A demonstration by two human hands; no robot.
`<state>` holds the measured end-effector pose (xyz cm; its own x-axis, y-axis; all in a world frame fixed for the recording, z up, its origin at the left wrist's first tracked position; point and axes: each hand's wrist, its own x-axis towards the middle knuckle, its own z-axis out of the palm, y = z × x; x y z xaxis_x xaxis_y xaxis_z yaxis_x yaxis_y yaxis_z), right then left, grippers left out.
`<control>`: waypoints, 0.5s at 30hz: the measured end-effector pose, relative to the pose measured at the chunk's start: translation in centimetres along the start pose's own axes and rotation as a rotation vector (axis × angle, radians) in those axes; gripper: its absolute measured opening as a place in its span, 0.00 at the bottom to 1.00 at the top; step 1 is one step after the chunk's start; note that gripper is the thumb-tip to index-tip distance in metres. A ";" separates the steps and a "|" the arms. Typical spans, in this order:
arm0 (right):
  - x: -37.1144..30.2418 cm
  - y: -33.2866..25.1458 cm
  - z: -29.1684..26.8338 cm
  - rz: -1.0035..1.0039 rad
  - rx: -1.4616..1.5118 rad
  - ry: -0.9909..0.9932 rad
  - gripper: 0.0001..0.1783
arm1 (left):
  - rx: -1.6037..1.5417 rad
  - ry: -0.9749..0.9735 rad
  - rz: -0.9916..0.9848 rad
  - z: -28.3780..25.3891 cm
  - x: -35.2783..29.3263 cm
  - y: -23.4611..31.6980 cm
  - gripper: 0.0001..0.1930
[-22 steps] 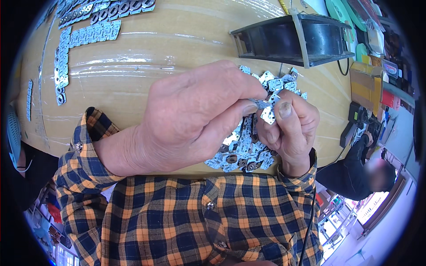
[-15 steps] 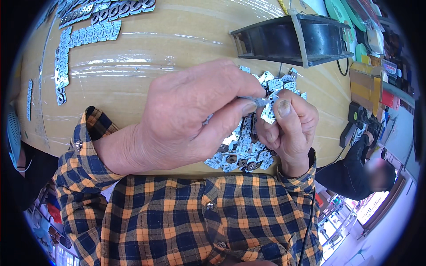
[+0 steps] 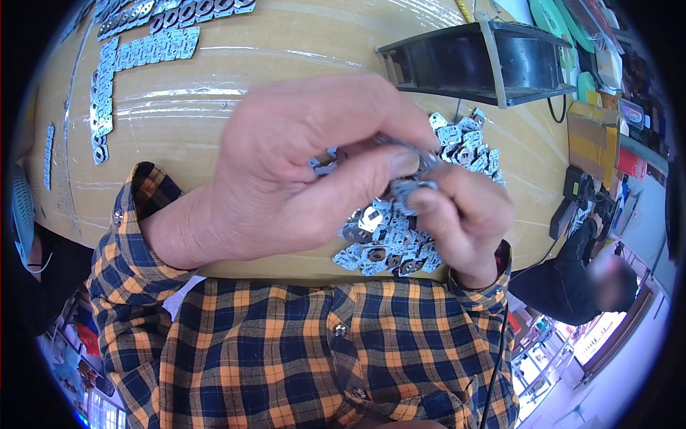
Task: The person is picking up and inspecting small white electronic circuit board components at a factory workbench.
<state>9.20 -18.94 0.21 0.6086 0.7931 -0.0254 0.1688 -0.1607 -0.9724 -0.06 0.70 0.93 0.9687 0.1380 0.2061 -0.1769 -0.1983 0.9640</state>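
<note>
My left hand (image 3: 286, 171) is closed in a pinch above the table, its thumb and forefinger on thin grey-blue pieces that look like small circuit boards seen edge-on, mostly hidden by the fingers. Close against those fingertips, my right hand (image 3: 468, 214) pinches a small circuit board (image 3: 409, 193), which is smeared by motion. Beneath both hands lies a loose pile of small white-and-blue circuit boards (image 3: 389, 239), some with dark round parts. The hands cover the middle of that pile.
Overlapping rows of similar boards (image 3: 153, 50) lie at the far left of the brown table (image 3: 286, 36). A black framed fan (image 3: 457, 64) stands beyond the pile. A cardboard box (image 3: 593, 136) is at the right, with another person (image 3: 564, 282) in dark clothing nearer by.
My right hand has turned and come closer to my left fingertips, bringing its board, which showed its flat face before, lower and left. My left hand has shifted slightly left.
</note>
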 end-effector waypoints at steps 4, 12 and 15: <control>0.2 0.2 -0.3 -0.327 -0.248 -0.032 0.13 | -0.106 -0.169 -0.124 -0.4 0.2 0.7 0.09; -0.5 -0.3 -0.6 -0.110 -0.115 0.077 0.13 | -0.296 -0.107 -0.323 0.8 -0.5 0.4 0.08; -0.3 -0.5 -0.9 -0.152 -0.182 0.035 0.11 | -0.324 -0.179 -0.307 0.9 -0.4 0.5 0.08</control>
<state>9.61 -19.65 0.86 0.5917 0.7958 0.1291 0.3956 -0.1471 -0.9066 -0.40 -0.33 1.14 0.9944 -0.0316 -0.1007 0.1042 0.1420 0.9844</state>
